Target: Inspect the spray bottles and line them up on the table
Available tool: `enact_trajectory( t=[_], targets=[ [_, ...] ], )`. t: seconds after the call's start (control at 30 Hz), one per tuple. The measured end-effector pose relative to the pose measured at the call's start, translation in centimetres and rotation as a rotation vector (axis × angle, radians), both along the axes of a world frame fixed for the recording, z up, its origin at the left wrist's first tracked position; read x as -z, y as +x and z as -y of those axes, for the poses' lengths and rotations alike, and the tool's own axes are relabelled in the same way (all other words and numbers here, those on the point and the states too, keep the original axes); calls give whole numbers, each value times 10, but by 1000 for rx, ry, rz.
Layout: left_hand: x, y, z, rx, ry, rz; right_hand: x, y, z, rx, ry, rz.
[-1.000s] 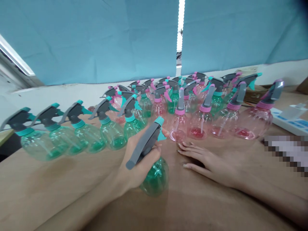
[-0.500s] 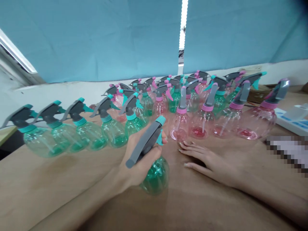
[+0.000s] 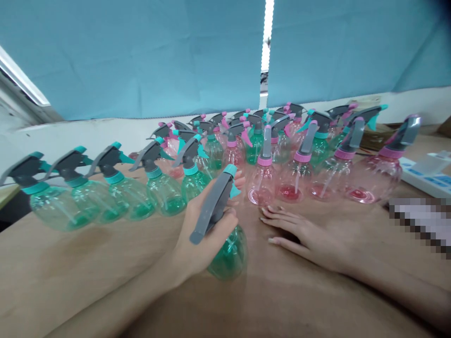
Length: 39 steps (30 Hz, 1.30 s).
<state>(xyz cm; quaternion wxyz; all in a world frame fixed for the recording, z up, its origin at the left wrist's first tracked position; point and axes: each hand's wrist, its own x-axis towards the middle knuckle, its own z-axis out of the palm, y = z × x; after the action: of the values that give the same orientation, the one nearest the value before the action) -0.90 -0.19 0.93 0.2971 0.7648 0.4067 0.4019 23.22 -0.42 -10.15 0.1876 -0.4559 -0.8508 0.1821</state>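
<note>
green see-through spray bottle (image 3: 227, 251) sits in the left hand (image 3: 202, 234), near the middle of the brown table (image 3: 88, 277). fingers wrap the neck just under the grey trigger head (image 3: 213, 206); index finger lies by the teal nozzle tip. bottle body tilts toward the right and its underside seems to touch the table, though contact is not sure. grip: closed around the neck, holding the bottle.

right hand (image 3: 303, 234) lies flat, palm down, on the table just right of the bottle, fingers spread and pointing left. it holds nothing; fingertips are near the held bottle but apart from it.

behind the hands: a row of green bottles (image 3: 105, 197) runs off to the left, upright, side by side. a row of pink bottles (image 3: 317, 180) stands to the right, just beyond the right hand's fingertips. more bottles of both colours crowd behind them. a blue curtain (image 3: 141, 56) hangs at the back. a white box (image 3: 428, 176) lies at the far right edge.
</note>
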Motion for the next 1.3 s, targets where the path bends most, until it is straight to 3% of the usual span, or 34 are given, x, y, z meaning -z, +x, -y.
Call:
enact_trajectory(
  t=[0.13,0.33,1.3],
  targets=[
    [-1,0,-2,34,-99,84,1,1,0,-4,8,-25],
    [1,-2,-2,103,-77,107,1,1,-1,-11,-12,-12],
    [0,-2,-2,69,-114,85,-1,0,0,-3,-19,-23]
  ],
)
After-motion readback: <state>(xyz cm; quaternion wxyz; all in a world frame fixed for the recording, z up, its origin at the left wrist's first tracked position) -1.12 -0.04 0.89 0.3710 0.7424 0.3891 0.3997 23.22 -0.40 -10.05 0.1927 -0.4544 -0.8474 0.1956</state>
